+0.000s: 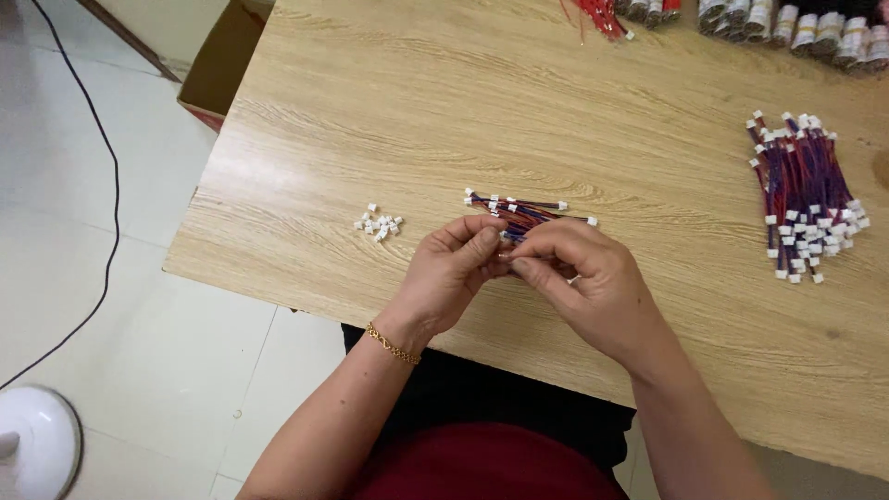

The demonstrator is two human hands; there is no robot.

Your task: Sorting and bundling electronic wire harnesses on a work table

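My left hand (449, 273) and my right hand (593, 282) meet over the near part of a wooden table (417, 111). Their fingertips pinch together on a short red-and-blue wire, mostly hidden between the fingers. Just beyond the fingers lies a small bundle of red-and-blue wires with white connectors (523, 211). A little heap of loose white connectors (378, 223) sits left of my left hand. My left wrist wears a gold bracelet.
A larger pile of finished red-and-blue wires (806, 199) lies at the right. Taped wire bundles (796, 23) and red wires (602, 14) line the far edge. A cardboard box (222, 65), a black cable (102, 185) and a white fan base (37, 444) are on the tiled floor.
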